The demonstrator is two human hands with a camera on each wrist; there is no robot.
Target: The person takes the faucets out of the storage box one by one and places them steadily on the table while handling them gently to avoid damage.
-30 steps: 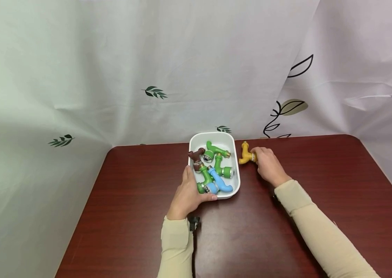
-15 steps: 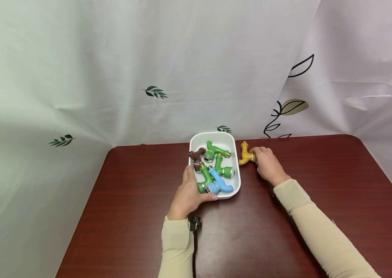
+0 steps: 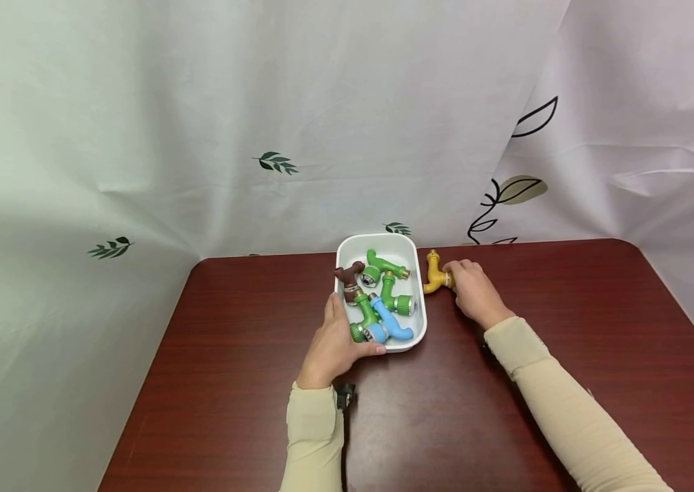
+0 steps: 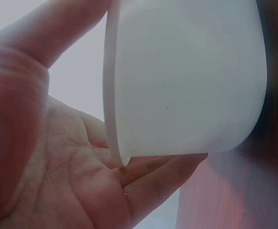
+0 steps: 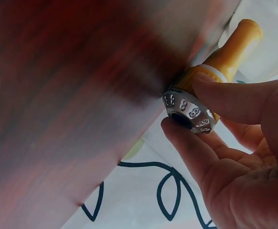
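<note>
My left hand (image 3: 328,348) holds the near left corner of a white plastic tray (image 3: 354,247), thumb along the front rim and fingers against the left side. In the left wrist view the tray's outer wall (image 4: 187,81) sits between thumb and fingers. Inside lie several plastic water taps: a brown tap (image 3: 349,275), a light blue tap (image 3: 392,324) and green ones such as the green tap (image 3: 388,290). Right of the tray, my right hand (image 3: 478,295) pinches a yellow tap (image 3: 434,273) by its knob. The silver-ringed knob end (image 5: 189,110) shows in the right wrist view.
Tray and yellow tap are on a dark red wooden table (image 3: 248,328), close to its back edge. A white cloth (image 3: 347,123) with leaf prints hangs behind and at both sides. A small black device (image 3: 344,395) is at my left wrist.
</note>
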